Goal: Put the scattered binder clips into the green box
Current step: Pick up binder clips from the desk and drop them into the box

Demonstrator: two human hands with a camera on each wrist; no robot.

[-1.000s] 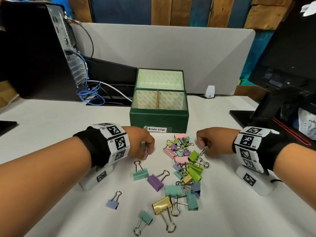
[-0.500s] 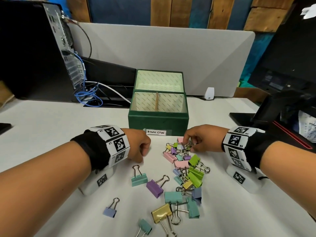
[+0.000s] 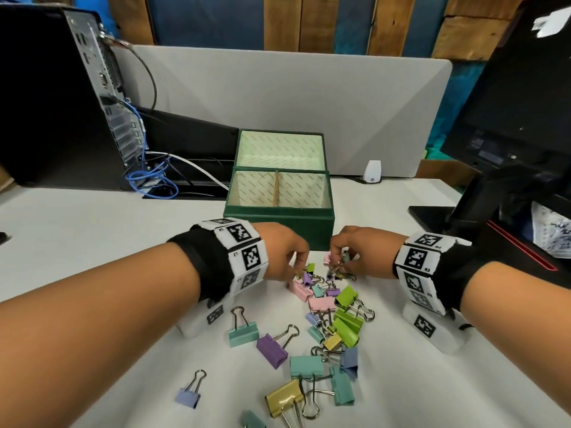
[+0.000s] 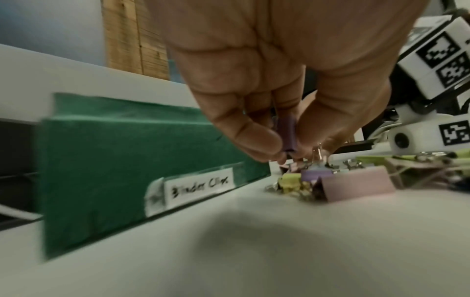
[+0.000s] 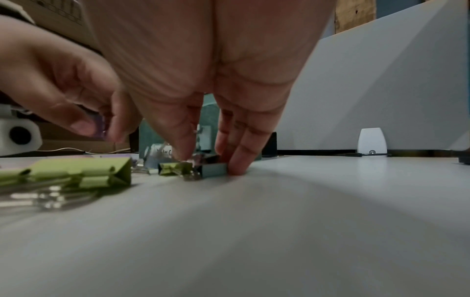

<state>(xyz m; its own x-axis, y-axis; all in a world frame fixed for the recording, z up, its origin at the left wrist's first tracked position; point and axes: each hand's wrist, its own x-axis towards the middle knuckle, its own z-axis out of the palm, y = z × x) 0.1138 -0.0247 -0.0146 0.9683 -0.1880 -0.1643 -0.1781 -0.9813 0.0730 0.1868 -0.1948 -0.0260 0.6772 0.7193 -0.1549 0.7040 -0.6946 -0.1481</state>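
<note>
A loose pile of pastel metal binder clips (image 3: pixel 332 316) lies scattered on the white tabletop (image 3: pixel 92 242), just in front of the dark green rectangular box (image 3: pixel 278 219) with its patterned paper lining. The box stands open, its lid tipped up behind it, and a wooden divider splits the inside into two compartments; no clips show inside it. A white handwritten label (image 4: pixel 198 187) reading "Binder Clips" is taped to its front wall.

At the far end of the pile, close to the box front, the left hand (image 3: pixel 282 251) pinches a small purple binder clip (image 4: pixel 286 136) between thumb and fingertips, lifted just above a pink binder clip (image 4: pixel 356 183) that rests on the table. The right hand (image 3: pixel 360 253) reaches down beside it, thumb and fingers closing on a small teal binder clip (image 5: pixel 213 169) that sits on the tabletop next to a small olive-green one (image 5: pixel 174 168); the fingertips touch the table at the clip's side.

Nearer the person lie larger clips apart from the heap: a teal one (image 3: pixel 243 333), a purple one (image 3: pixel 272 350), a gold one (image 3: pixel 284 396) and a lone periwinkle one (image 3: pixel 188 396) off to the left. A black computer tower (image 3: pixel 55 103) with blue cables stands at the left rear, a grey desk partition (image 3: pixel 293 103) runs behind the box, and a black monitor (image 3: pixel 519 103) stands at the right.
</note>
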